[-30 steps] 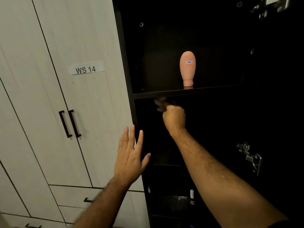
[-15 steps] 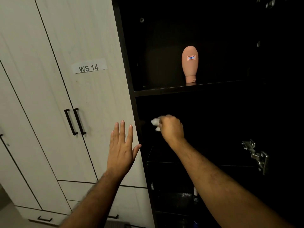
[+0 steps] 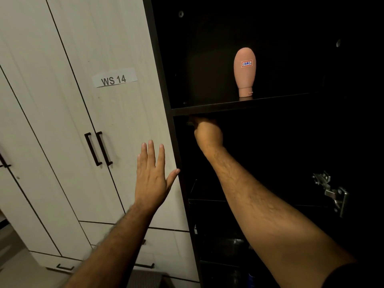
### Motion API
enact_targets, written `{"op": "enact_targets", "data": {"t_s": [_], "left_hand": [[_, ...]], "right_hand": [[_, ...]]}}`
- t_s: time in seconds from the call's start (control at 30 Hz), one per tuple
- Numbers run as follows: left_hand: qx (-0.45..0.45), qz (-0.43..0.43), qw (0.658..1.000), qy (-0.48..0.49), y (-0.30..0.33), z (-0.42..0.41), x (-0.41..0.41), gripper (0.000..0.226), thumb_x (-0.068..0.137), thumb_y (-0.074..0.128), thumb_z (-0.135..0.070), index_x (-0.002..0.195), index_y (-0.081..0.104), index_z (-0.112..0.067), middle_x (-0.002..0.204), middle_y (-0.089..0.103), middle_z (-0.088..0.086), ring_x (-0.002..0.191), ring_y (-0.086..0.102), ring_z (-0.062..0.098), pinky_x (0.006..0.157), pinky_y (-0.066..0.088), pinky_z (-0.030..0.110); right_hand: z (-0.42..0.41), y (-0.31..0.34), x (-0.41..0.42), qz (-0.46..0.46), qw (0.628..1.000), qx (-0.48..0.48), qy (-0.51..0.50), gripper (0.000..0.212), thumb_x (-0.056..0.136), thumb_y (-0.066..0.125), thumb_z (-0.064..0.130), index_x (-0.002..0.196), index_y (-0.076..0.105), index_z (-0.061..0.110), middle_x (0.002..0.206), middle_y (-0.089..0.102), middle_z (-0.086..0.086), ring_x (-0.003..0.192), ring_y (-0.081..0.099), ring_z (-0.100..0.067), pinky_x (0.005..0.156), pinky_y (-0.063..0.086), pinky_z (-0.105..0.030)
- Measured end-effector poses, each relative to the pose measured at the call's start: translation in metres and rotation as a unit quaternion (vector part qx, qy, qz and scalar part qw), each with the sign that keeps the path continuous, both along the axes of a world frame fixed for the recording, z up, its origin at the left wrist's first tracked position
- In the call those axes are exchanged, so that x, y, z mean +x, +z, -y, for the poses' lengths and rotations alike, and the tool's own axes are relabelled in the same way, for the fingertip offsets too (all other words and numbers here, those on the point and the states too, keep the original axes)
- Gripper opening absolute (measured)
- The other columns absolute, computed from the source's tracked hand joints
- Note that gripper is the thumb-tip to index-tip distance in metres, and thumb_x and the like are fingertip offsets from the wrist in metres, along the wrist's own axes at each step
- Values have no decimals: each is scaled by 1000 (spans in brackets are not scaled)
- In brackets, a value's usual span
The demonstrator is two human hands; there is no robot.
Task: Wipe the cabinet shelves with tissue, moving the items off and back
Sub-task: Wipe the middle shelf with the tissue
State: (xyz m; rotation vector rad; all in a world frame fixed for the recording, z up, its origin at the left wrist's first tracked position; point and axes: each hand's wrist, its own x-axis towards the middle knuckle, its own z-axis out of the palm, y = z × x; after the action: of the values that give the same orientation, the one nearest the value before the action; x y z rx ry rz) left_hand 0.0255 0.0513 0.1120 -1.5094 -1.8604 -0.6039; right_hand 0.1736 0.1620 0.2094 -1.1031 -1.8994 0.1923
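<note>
My right hand (image 3: 208, 134) is a closed fist inside the dark open cabinet, pressed up against the underside of the upper shelf (image 3: 270, 102) near its left front corner. The tissue it grips is almost wholly hidden by the fingers and the shadow. A pink bottle (image 3: 245, 71) with a small label stands upside down on its cap on that shelf, to the upper right of my fist and apart from it. My left hand (image 3: 152, 177) is flat with fingers spread against the white cabinet door (image 3: 124, 125), its thumb at the dark cabinet's edge.
The white door carries a "WS 14" label (image 3: 114, 80) and black handles (image 3: 98, 148). A metal hinge (image 3: 332, 192) juts from the cabinet's right side. Lower shelves (image 3: 207, 201) sit in deep shadow with a few dim items. White drawers (image 3: 166, 242) lie below my left arm.
My right fist with the tissue dropped to the middle of the compartment, then rose back to the underside of the upper shelf. My left hand stays flat on the door.
</note>
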Motion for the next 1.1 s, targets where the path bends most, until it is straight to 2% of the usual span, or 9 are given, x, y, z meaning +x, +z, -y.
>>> {"op": "enact_targets", "data": {"t_s": [0.3,0.37,0.43,0.5,0.67,0.8,0.93,1.0,1.1], "left_hand": [[5,23,1000,-4,-9,-1,2,81,95,28,-64,155,11,-12,162,0,18,150,-7,31,120,5,46],[6,27,1000,-8,-10,-1,1,81,95,29,-63,155,12,-11,162,1,18,150,-6,31,121,5,46],[4,28,1000,-11,-12,-1,1,81,95,30,-63,155,12,-11,162,1,18,150,-5,31,121,5,46],[2,32,999,-14,-13,0,1,81,95,29,-64,155,13,-11,162,2,18,150,-5,31,121,5,46],[2,44,999,-19,-14,2,2,80,97,32,-63,155,12,-11,162,1,17,150,-5,30,121,5,46],[3,49,999,-19,-13,4,0,82,96,32,-65,155,10,-12,162,1,16,150,-6,29,121,5,46],[2,59,998,-17,-8,4,-4,84,94,35,-65,155,10,-14,163,0,14,150,-7,27,121,6,46],[3,71,997,-21,-6,3,-5,83,94,33,-66,155,10,-15,163,0,13,150,-7,27,121,6,47],[10,83,996,-17,-1,3,-7,84,93,25,-70,156,9,-16,163,0,11,150,-8,25,121,3,44]], "right_hand": [[1,-36,1,115,988,106,20,17,95,55,15,105,68,13,102,65,-5,93,64,-22,73,52,-31],[2,-62,3,123,989,86,21,21,97,51,20,108,67,11,101,65,-3,90,64,-19,67,45,-25],[6,-89,4,186,981,42,25,19,96,51,17,102,67,9,93,64,-2,83,62,-17,63,39,-25],[10,-106,4,245,969,-10,26,13,93,55,12,96,68,9,90,64,-3,80,62,-18,63,41,-26],[16,-107,-4,242,968,-68,-7,10,92,60,12,98,68,11,92,67,-7,83,65,-23,61,45,-29],[10,-105,-9,118,980,-161,-19,12,92,59,15,86,69,11,80,64,-4,70,62,-19,49,40,-23],[12,-80,-11,-168,974,-138,64,20,91,57,9,77,70,14,77,65,5,70,57,-6,52,35,-12],[14,-50,-13,-232,958,-140,96,14,92,60,8,95,73,13,89,66,5,79,56,-4,64,40,-12],[11,-9,-16,-314,914,-214,140,25,94,52,2,116,66,7,106,65,-4,89,59,-11,77,51,-22]]}}
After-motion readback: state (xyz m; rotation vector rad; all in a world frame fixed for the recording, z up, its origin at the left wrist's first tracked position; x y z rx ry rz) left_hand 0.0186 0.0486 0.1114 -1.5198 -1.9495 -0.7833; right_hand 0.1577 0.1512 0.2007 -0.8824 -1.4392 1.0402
